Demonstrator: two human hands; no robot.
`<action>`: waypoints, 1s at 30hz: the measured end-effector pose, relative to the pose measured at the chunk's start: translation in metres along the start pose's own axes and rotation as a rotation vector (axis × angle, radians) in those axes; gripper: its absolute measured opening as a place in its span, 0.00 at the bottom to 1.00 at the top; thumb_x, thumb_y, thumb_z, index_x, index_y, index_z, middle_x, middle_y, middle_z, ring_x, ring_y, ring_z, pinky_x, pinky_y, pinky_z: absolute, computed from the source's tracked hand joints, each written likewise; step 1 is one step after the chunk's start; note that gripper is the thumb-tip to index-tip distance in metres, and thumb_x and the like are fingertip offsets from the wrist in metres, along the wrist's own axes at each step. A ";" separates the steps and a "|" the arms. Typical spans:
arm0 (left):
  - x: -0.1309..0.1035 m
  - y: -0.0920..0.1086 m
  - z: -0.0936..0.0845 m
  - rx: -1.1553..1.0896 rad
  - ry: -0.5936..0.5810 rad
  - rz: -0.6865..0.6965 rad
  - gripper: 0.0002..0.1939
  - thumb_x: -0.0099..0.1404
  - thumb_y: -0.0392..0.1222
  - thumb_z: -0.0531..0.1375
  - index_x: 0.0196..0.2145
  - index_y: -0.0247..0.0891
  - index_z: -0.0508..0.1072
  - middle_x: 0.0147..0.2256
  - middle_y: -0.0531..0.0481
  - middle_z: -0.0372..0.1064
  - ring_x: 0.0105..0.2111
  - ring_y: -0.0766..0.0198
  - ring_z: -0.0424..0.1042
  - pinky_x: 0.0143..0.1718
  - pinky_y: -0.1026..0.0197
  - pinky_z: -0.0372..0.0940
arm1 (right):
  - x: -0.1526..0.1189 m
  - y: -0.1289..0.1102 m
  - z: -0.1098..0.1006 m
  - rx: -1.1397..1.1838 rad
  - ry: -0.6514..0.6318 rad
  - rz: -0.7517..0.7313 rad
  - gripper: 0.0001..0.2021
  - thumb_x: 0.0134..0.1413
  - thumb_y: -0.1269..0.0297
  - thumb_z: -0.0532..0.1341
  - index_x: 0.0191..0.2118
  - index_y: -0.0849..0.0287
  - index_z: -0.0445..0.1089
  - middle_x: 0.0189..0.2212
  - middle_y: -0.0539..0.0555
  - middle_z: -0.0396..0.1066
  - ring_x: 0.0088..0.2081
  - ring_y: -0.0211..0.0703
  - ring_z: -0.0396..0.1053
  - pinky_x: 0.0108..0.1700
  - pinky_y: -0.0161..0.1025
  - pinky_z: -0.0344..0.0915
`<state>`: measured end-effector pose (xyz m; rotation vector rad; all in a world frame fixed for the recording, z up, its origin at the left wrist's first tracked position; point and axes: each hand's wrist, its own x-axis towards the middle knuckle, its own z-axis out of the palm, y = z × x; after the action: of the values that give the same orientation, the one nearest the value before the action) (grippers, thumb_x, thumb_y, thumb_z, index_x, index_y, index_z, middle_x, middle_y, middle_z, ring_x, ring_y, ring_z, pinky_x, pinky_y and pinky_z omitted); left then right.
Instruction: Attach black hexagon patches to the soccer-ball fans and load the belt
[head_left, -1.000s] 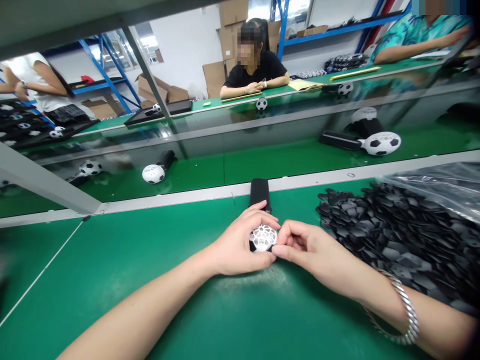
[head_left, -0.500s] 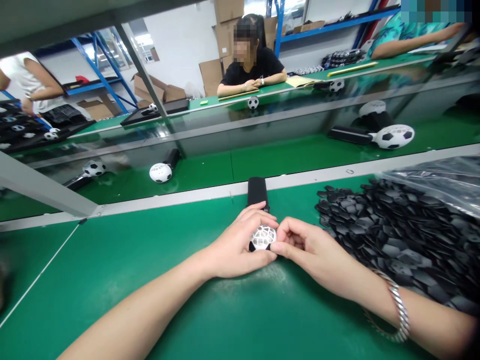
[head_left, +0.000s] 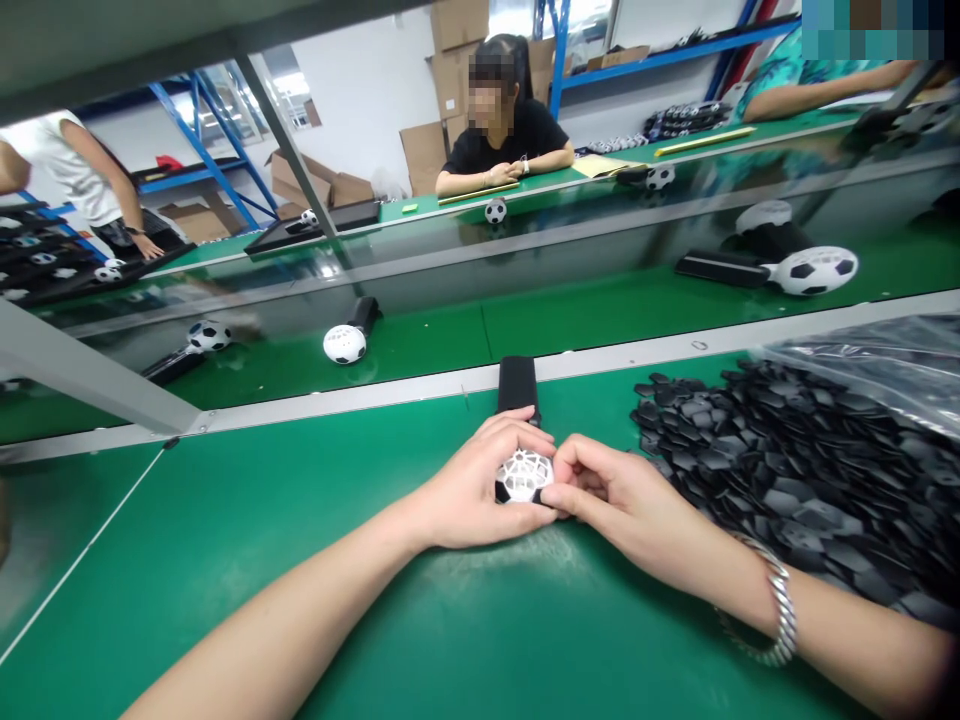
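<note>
On the green bench lies what looks like a handheld fan with a soccer-ball head (head_left: 524, 474), which has a white lattice grille and black patches. Its black handle (head_left: 517, 385) points away from me, toward the metal rail. My left hand (head_left: 487, 480) curls round the ball head from the left, thumb at the near side and fingers over the far side. At the right rim, the thumb and forefinger of my right hand (head_left: 600, 485) pinch together against the head, beside a black patch. Whatever sits between those fingertips is hidden.
A heap of black pentagon pieces (head_left: 795, 490) lies at right, partly under a clear plastic bag (head_left: 885, 365). Beyond the rail (head_left: 405, 388), a green conveyor (head_left: 442, 335) carries more ball-headed fans (head_left: 345, 344). A metal post (head_left: 97, 350) stands at left. Co-workers sit and stand opposite.
Fans on the near conveyor have shifted right, while those on the far strip have shifted slightly left. The co-worker at left has reached down toward a tray. My hands keep nearly the same hold.
</note>
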<state>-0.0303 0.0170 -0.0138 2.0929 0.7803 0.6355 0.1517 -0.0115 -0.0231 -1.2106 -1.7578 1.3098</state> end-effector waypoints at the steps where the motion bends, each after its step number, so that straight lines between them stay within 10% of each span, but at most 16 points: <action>1: 0.000 0.000 0.000 0.005 0.005 -0.004 0.21 0.51 0.36 0.64 0.43 0.39 0.65 0.48 0.45 0.63 0.60 0.54 0.48 0.58 0.49 0.51 | 0.000 0.001 0.001 0.007 -0.007 0.001 0.07 0.53 0.64 0.57 0.27 0.57 0.59 0.22 0.45 0.60 0.25 0.35 0.58 0.27 0.32 0.55; 8: 0.003 0.002 0.003 0.065 0.027 0.051 0.18 0.52 0.31 0.59 0.41 0.40 0.64 0.46 0.46 0.64 0.58 0.55 0.51 0.58 0.48 0.50 | 0.003 -0.004 0.000 -0.149 0.009 0.004 0.08 0.56 0.62 0.54 0.27 0.56 0.57 0.23 0.46 0.62 0.26 0.37 0.60 0.28 0.34 0.57; 16: 0.000 -0.002 0.002 0.129 0.054 -0.044 0.24 0.46 0.44 0.68 0.42 0.42 0.66 0.49 0.43 0.53 0.56 0.49 0.50 0.55 0.46 0.52 | -0.015 -0.005 -0.053 -0.870 -0.239 0.067 0.10 0.41 0.69 0.64 0.32 0.52 0.64 0.30 0.47 0.65 0.29 0.42 0.64 0.26 0.35 0.53; 21: -0.001 0.002 -0.008 0.078 0.006 -0.071 0.24 0.50 0.37 0.65 0.45 0.42 0.65 0.46 0.45 0.56 0.50 0.55 0.58 0.53 0.50 0.55 | -0.010 -0.002 -0.049 -0.825 -0.320 -0.011 0.07 0.48 0.74 0.58 0.25 0.55 0.63 0.26 0.47 0.65 0.28 0.40 0.64 0.28 0.36 0.57; 30: -0.003 -0.004 -0.013 -0.039 -0.008 -0.109 0.25 0.49 0.35 0.66 0.46 0.44 0.65 0.46 0.46 0.55 0.52 0.56 0.57 0.55 0.50 0.52 | -0.005 -0.002 -0.037 -0.672 -0.114 -0.218 0.12 0.60 0.66 0.50 0.41 0.52 0.70 0.35 0.51 0.71 0.35 0.43 0.69 0.37 0.39 0.64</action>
<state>-0.0425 0.0239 -0.0105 2.0015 0.8648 0.5782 0.1855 -0.0022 -0.0096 -1.2416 -2.4429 0.6802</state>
